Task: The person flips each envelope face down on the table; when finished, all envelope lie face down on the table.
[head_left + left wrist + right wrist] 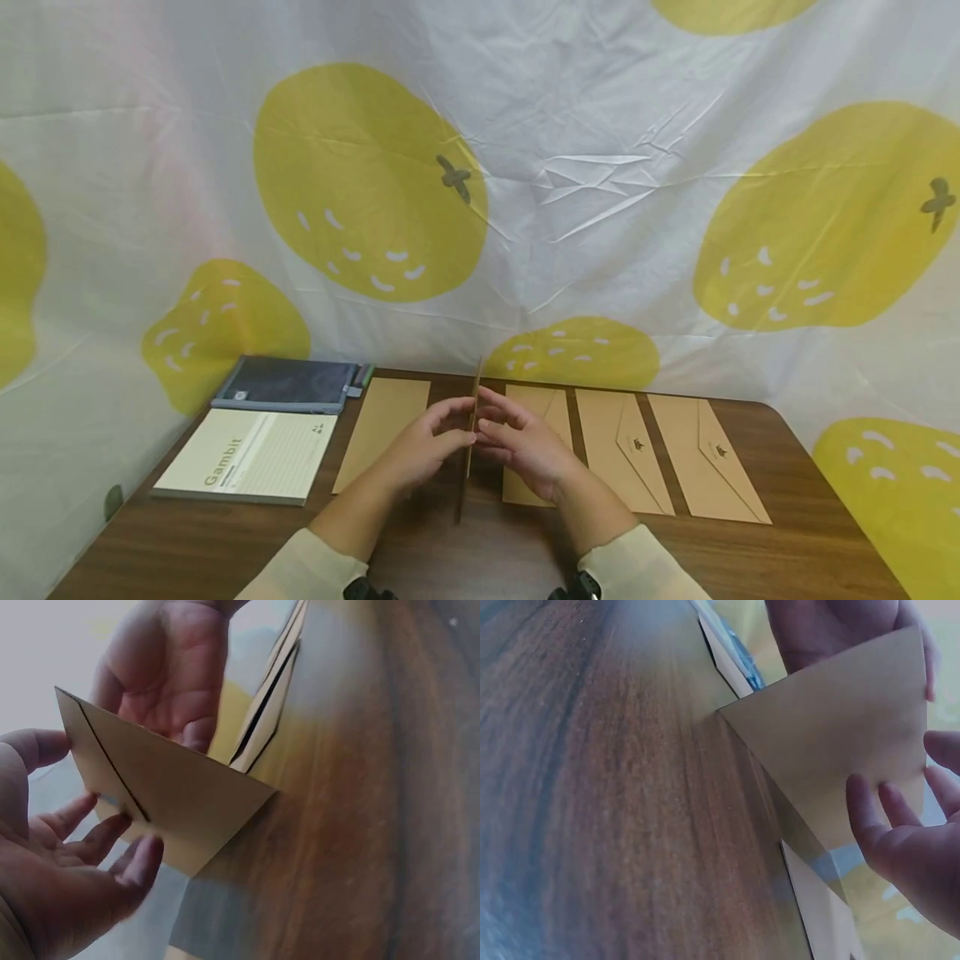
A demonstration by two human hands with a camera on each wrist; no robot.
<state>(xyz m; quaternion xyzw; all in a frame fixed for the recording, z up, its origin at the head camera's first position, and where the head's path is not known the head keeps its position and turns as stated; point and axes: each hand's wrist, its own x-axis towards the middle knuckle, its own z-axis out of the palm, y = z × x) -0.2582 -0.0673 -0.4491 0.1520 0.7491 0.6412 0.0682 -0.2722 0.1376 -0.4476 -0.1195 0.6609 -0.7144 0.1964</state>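
Between both hands, a brown kraft envelope (187, 795) stands on edge above the table, seen as a thin line in the head view. In the left wrist view the dark line of its flap shows; its plain side (817, 727) shows in the right wrist view. My left hand (420, 446) holds it from the left, fingertips on the flap side. From the right, my right hand (536, 450) holds it too, with fingertips by the plain side and far edge. Part of each hand is hidden behind the envelope in the opposite wrist view.
One brown envelope (386, 425) lies left of the hands. Three more lie at the right, the outermost envelope (697, 458) showing its flap. A Gambit notebook (247, 454) and a dark zip pouch (288, 383) sit far left. A lemon-print cloth (585, 225) hangs behind the wooden table (465, 558).
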